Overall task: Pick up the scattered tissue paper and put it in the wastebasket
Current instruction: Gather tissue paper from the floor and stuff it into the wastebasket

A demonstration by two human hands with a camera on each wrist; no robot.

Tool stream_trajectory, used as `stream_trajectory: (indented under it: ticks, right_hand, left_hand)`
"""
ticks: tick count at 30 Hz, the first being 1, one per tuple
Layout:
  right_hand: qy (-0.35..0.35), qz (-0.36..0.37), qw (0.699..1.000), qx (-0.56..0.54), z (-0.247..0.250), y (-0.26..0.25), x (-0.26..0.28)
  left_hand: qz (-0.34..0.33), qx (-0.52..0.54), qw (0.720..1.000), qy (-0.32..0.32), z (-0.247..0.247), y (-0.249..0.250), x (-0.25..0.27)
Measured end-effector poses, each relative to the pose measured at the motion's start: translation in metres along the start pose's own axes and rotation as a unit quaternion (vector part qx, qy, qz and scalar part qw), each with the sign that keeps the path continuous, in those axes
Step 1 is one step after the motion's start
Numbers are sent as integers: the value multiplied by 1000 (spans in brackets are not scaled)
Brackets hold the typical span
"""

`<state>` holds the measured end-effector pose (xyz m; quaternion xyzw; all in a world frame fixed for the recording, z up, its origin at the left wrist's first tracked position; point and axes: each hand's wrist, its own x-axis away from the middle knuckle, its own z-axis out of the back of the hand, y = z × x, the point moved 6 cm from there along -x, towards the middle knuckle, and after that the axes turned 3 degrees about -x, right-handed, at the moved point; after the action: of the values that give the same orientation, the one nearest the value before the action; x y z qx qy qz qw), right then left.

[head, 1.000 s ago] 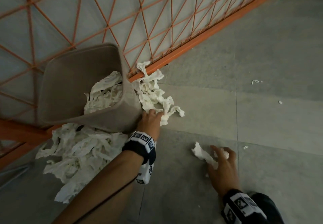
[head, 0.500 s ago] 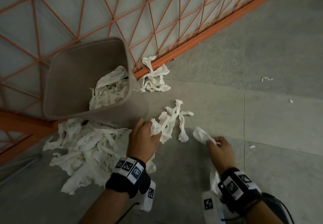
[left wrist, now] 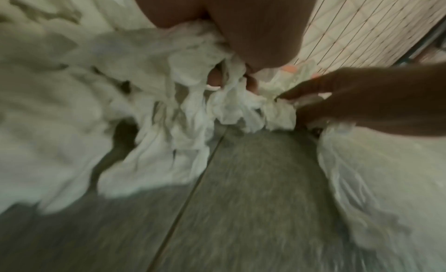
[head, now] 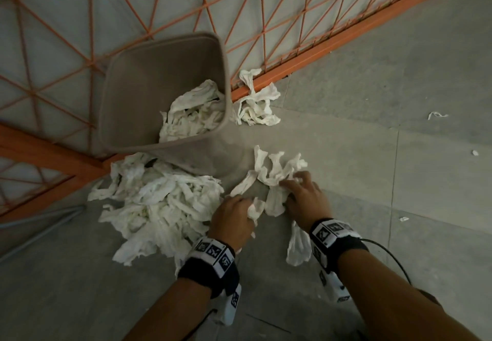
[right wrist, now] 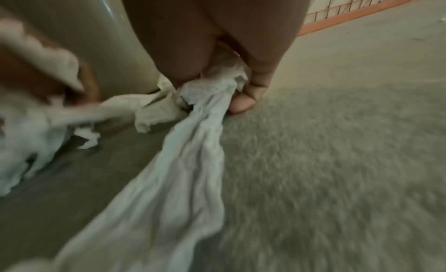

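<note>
A beige wastebasket (head: 127,96) stands against the orange fence with crumpled white tissue (head: 194,112) inside. A big heap of tissue (head: 159,202) lies on the floor in front of it. A smaller bunch of tissue strips (head: 277,170) lies to the right of the heap, between my hands. My left hand (head: 234,218) grips one end of that bunch, and the left wrist view shows tissue (left wrist: 193,96) caught in its curled fingers. My right hand (head: 303,194) pinches the other end, with a long strip (right wrist: 183,161) trailing back under the wrist.
Another clump of tissue (head: 255,104) lies by the orange fence rail (head: 346,34), right of the basket. Small white scraps (head: 436,114) dot the grey floor tiles on the right. A grey pole (head: 40,226) lies at the far left.
My left hand dragged a bunch of tissue away from the basket toward me. My right hand carried its piece leftward and joined it at the bunch. The camera has shifted.
</note>
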<state>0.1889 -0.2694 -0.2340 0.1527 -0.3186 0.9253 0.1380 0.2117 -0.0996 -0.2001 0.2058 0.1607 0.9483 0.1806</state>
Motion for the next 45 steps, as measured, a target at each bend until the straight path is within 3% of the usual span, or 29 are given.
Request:
stream_trajectory:
  ticks: [5,10,13,15,18,22,24,27,30,33,39,45]
  right_hand:
    - [2,-14,1000,-19,-2,14,21]
    - [23,-93,989,-115,5,27,36]
    - [57,-106,971,-204,9,32,43]
    - [53,-80,977,-191,10,30,43]
    - [34,-34,987,-151,10,22,44]
    - [53,-114,961,-248,18,23,45]
    - [77,-135,947,-280,26,20,48]
    - [98,-148,938,-298,40,10,54]
    - [86,-141,953,-253,36,10,56]
    - [53,-104,967,-228,18,8,59]
    - [-30,-28,986,-162,-17,-19,65]
    - [-13,-87,968,-234,-18,-32,55]
  left_hand:
    - [-6,13,996,90,27,24,-32]
    - [49,-78,996,-11,4,16,-60]
    - [30,-57,997,-29,-10,9,-58]
    - [3,-30,999,-20,-8,13,-52]
    - [5,41,998,57,13,10,-41]
    - [20,160,964,209,62,1,-6]
    - [41,192,949,248,79,-3,13]
    - [25,142,966,214,70,-7,30]
    - [53,64,992,92,24,-20,36]
    - [82,-15,996,-15,-21,-34,45]
    - [73,13,997,-12,-26,-39,51]
    - [48,187,974,121,13,-34,72]
